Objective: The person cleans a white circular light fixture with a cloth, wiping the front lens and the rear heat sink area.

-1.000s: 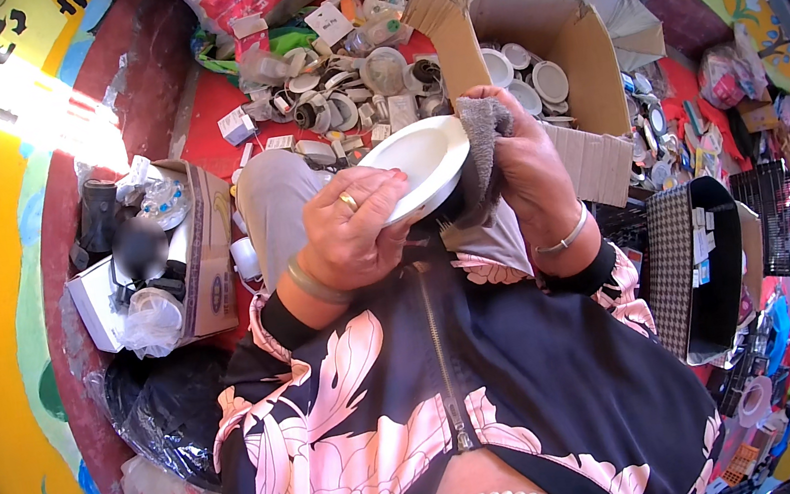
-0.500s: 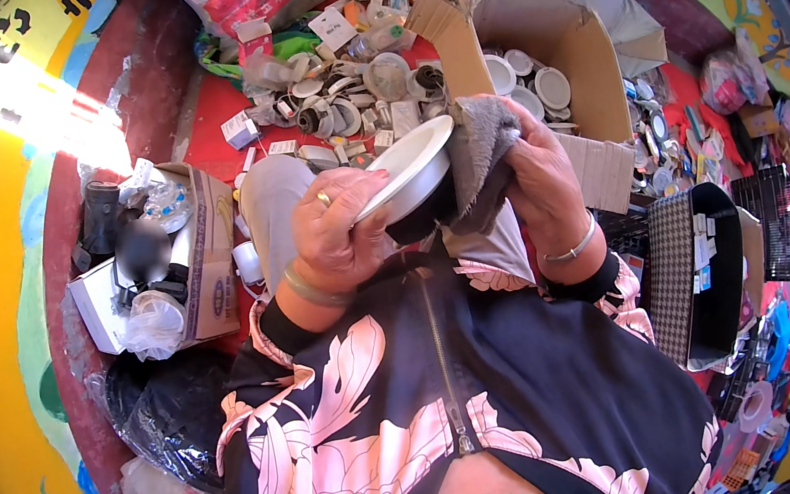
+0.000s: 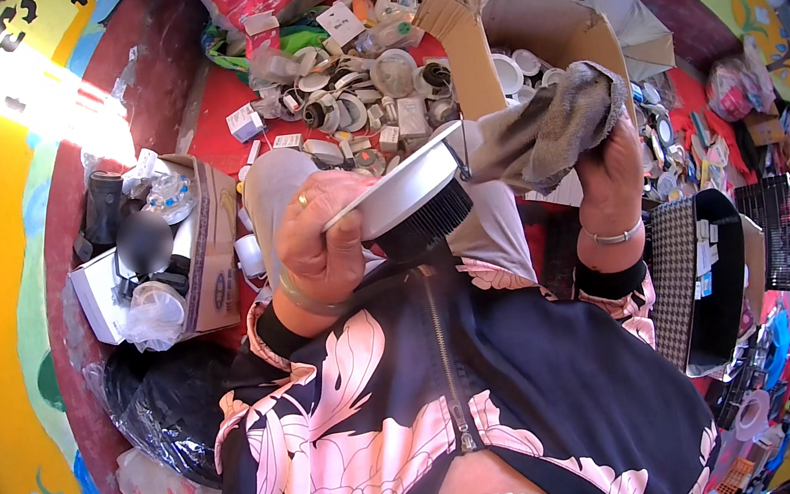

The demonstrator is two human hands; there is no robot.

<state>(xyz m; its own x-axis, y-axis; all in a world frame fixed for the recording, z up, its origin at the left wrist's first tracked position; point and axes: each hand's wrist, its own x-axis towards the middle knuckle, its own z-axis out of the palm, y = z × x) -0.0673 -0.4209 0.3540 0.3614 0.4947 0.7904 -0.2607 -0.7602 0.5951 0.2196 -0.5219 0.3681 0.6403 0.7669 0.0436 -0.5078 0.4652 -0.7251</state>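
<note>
A round white downlight [image 3: 407,188] with a black finned heat sink [image 3: 429,223] is tilted in front of my chest. Its rim is pinched between the thumb and fingers of my left hand [image 3: 322,232]. To the right, my right hand [image 3: 609,166] grips a grey-brown cloth [image 3: 556,131], bunched and hanging toward the lamp. The cloth's loose end reaches close to the lamp's right edge; I cannot tell whether they touch. A thin wire or clip stands up at that edge. Most of my right fingers are hidden behind the cloth.
A cardboard box [image 3: 550,18] with white round lamps stands beyond my right hand. Small lamps and cartons [image 3: 354,101] are heaped on the red floor ahead. Another carton [image 3: 213,242] of mixed items is at left, above a black plastic bag [image 3: 170,405]. A houndstooth bin [image 3: 678,273] sits at right.
My right hand has drawn the cloth away from the lamp, to the right. The lamp has tipped and dropped slightly in my left hand, so its black fins show more.
</note>
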